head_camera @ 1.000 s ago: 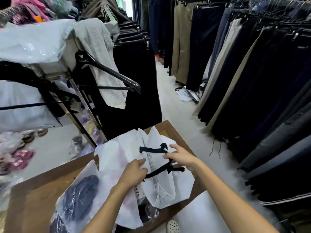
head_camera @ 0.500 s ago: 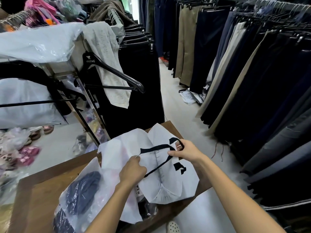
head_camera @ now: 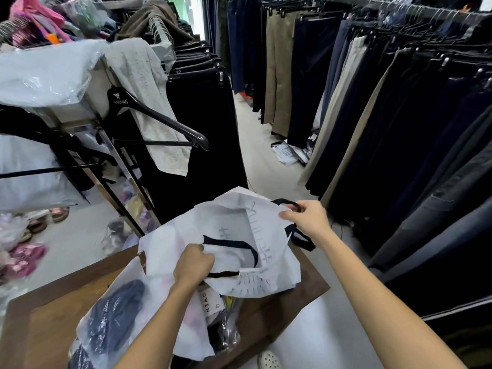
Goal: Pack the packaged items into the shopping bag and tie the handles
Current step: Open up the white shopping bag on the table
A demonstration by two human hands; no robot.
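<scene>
A white shopping bag point(head_camera: 239, 230) with black handles lies spread over the far end of a brown wooden table point(head_camera: 53, 310). My left hand point(head_camera: 193, 265) grips the near rim of the bag beside one black handle point(head_camera: 239, 246). My right hand point(head_camera: 306, 218) pinches the far rim by the other black handle point(head_camera: 299, 238) and holds it raised to the right. A clear plastic package with a dark blue garment point(head_camera: 114, 320) lies on the table to the left. A second packaged item with a white label point(head_camera: 209, 302) shows under the bag.
Racks of dark and beige trousers point(head_camera: 399, 115) line the right side of a narrow aisle. A rack with black hangers point(head_camera: 159, 121) and black trousers stands just behind the table. Plastic-wrapped goods and shoes point(head_camera: 34, 227) sit at the left. A white shoe point(head_camera: 269, 360) shows below the table edge.
My right hand has drawn the bag's far rim and handle up and out to the right. My left hand keeps its grip on the near rim, and the bag mouth has spread wider.
</scene>
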